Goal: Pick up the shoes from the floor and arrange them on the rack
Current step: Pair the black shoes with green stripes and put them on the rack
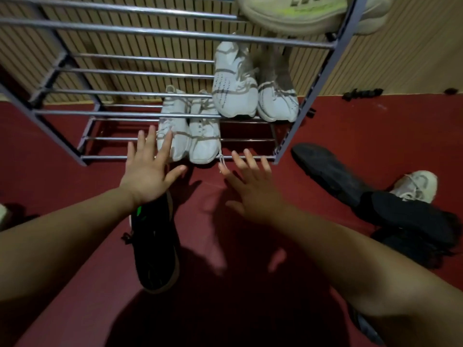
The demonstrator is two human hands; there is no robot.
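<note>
A metal rack (57, 71) with bar shelves stands against the wall. One white pair (190, 136) sits on its lowest shelf, and a second white pair (235, 91) is on the shelf above. A pale shoe with a yellow-green stripe (300, 13) lies on the top shelf. My left hand (147, 169) is spread flat, fingers straight, just in front of the lowest pair. My right hand (250, 186) is spread too and holds nothing. A black shoe with a green mark (155, 251) lies on the floor under my left wrist.
On the red floor (50, 186) to the right lie a black shoe (328, 171), a white shoe (416, 186) and more black shoes (411, 221). A ribbed beige wall (375, 58) is behind the rack. Small dark objects (360, 93) lie by the wall.
</note>
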